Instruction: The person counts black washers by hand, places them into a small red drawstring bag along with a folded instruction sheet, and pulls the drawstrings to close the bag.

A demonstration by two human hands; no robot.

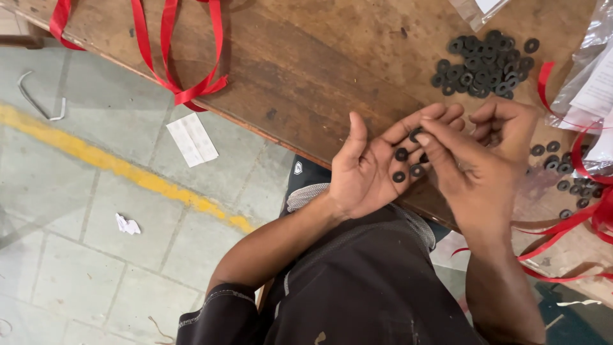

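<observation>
The left hand (367,167) lies palm up at the edge of the worn brown wooden table (300,64), its fingers spread loosely apart and slightly curled, the thumb raised to the side. On the palm and the base of those fingers rest a few small flat black rubber washers (401,154), round with a hole through the middle; two sit side by side near the middle of the palm, another lies closer to the fingertips.

The right hand (476,153) reaches across from the other side, its thumb and forefinger pinched together over the left fingers, closed on one of the washers just above them. The remaining right fingers are curled back toward the palm.

Beyond the fingertips of both hands, further onto the table, lies a heap of the same black washers (483,65). More scattered black washers (562,169) lie to the outer side of the right hand, among loops of glossy red ribbon (590,217). Another length of red ribbon (172,64) hangs over the table edge well away from the left thumb.
</observation>
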